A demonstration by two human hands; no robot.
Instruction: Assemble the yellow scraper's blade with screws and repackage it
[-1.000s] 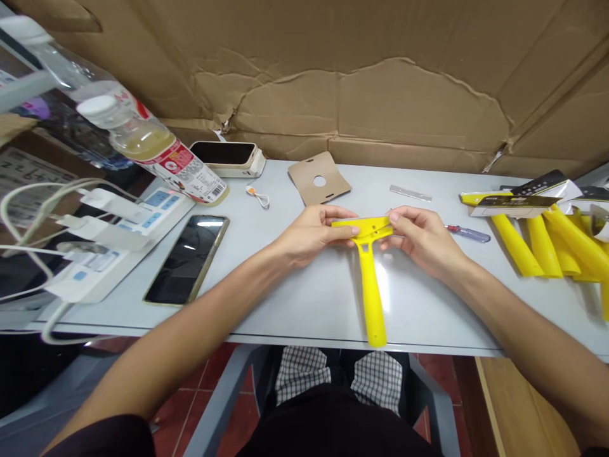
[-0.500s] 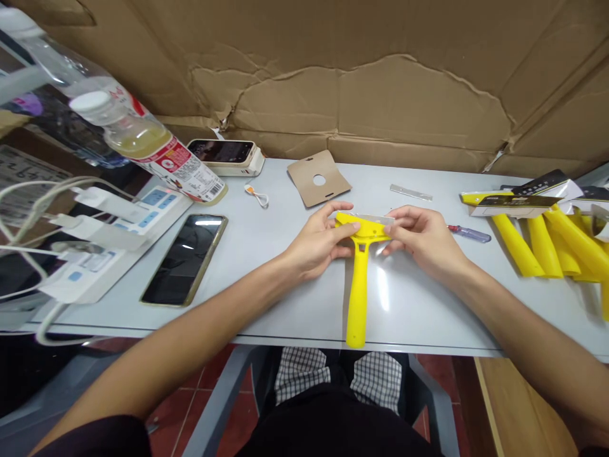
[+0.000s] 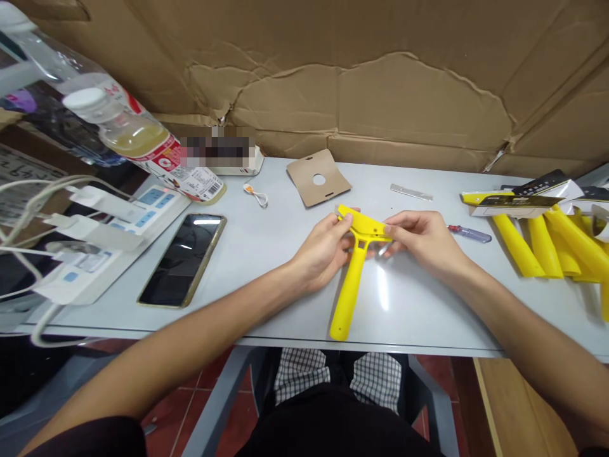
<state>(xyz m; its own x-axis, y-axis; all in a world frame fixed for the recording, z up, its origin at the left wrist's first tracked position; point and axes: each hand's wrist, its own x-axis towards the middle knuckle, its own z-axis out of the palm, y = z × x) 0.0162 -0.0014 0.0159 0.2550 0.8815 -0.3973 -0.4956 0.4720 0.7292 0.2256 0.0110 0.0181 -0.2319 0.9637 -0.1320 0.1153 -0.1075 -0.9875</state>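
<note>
A yellow T-shaped scraper [image 3: 349, 285] is held over the table between my two hands, its handle slanting down toward the front edge. My left hand [image 3: 321, 254] grips the left end of its wide head, thumb on top and fingers beneath. At the right end of the head, my right hand [image 3: 421, 238] pinches it between thumb and fingers. Beyond the scraper lies a thin metal blade strip [image 3: 412, 192]. Just right of my right hand rests a screwdriver [image 3: 470, 233] with a clear purplish handle.
Several yellow scrapers [image 3: 542, 247] with packaging lie at the right. A brown card [image 3: 309, 187] with a round hole lies behind my hands. To the left are a phone [image 3: 183, 260], a power strip [image 3: 71, 279] with cables, and a drink bottle [image 3: 162, 152]. Cardboard [image 3: 380, 101] walls the back.
The scraper has turned and tilted, its handle end swinging left. The blade edge seen along its head before is now out of sight. Both hands still hold it.
</note>
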